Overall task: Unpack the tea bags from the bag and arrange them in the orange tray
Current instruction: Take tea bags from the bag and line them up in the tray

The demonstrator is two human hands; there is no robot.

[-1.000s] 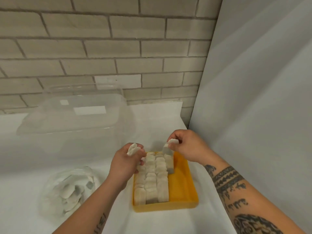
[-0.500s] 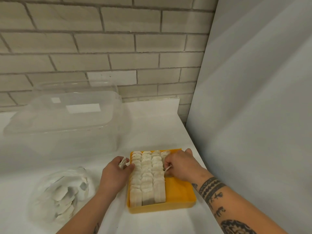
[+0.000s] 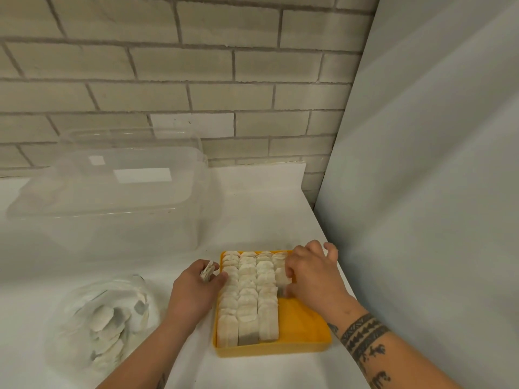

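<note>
The orange tray sits on the white table, near its front right. Three full rows of pale tea bags stand in it, and a short fourth row begins at the far right. My right hand is inside the tray at that fourth row, fingers curled round a tea bag that stands among the others. My left hand rests against the tray's left edge and pinches a few tea bags. A clear plastic bag with several loose tea bags lies to the left.
A large clear plastic box stands upside down at the back left, near the brick wall. A grey panel rises right beside the tray on the right. The table's right edge runs close to the tray.
My right hand came down from above the tray's far end into the fourth row with its tea bag. My left hand lowered to the tray's left edge, still with its bags.
</note>
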